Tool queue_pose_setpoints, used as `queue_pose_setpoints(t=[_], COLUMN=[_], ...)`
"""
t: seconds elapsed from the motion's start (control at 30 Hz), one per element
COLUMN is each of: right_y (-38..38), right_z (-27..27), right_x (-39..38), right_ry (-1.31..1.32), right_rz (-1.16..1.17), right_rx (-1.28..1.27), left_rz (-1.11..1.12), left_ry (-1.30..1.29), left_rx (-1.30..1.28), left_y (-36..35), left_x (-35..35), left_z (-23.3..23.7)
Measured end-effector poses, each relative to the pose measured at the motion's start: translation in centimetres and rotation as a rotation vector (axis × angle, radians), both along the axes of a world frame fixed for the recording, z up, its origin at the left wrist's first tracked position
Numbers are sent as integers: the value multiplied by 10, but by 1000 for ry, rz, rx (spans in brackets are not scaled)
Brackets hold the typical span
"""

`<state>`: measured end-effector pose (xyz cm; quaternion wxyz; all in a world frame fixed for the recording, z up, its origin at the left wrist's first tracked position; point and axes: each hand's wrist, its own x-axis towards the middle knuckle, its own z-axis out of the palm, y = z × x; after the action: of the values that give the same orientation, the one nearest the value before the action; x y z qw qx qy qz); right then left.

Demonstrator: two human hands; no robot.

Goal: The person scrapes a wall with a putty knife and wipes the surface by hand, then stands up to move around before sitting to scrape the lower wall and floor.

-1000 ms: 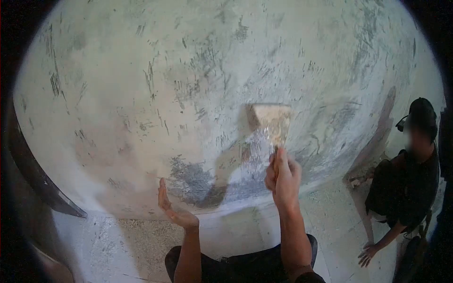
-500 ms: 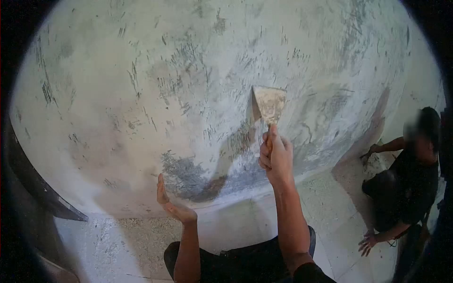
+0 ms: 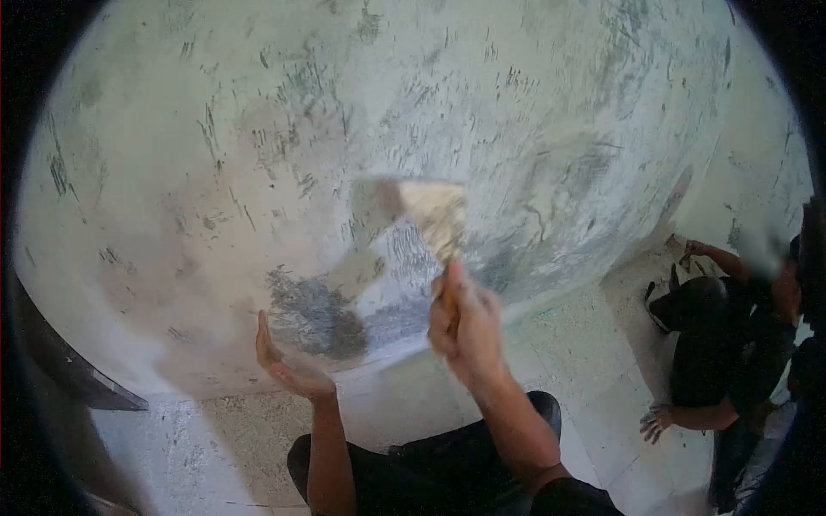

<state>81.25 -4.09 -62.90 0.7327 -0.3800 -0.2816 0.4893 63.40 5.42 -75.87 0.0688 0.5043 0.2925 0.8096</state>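
Observation:
My right hand (image 3: 469,325) is wrapped round the handle of a scraper (image 3: 439,211), its wide blade pointing up against the wall (image 3: 551,112). The blade is smeared with pale residue and slightly blurred. Scratches and dark grey scraped patches mark the pale wall around it. Lower left, my left hand (image 3: 294,361) is raised with fingers stretched and palm towards the wall, close by a dark grey patch (image 3: 314,314). It holds nothing.
A person in dark clothes (image 3: 727,344) crouches at the right by the wall's base, one hand at the wall and the other low over the floor. Scraped flakes (image 3: 249,439) litter the tiled floor (image 3: 413,404). A dark panel edge (image 3: 77,361) stands at the left.
My right hand has moved the scraper left and slightly down across the wall. The view has shifted a little, and the person at right has a changed pose.

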Motion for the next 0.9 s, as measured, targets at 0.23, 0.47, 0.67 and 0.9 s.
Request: queue_pose_setpoints(t=[0.23,0.47,0.67,0.9], right_y=[26,40,-1,28], right_z=[-6,-12,14,27], right_x=[9,27,13,23], right_ry=[-5,-241,-99,12], right_rz=[44,-45,77,41], right_rx=[-18,-1,2,122], left_rz=[-40,-54,-25,12], left_ry=[8,24,16,58], left_rx=[12,21,13,-11], left_y=[-8,-9,-3,-4], left_x=[3,6,-1,-3], left_z=[4,2,3,5])
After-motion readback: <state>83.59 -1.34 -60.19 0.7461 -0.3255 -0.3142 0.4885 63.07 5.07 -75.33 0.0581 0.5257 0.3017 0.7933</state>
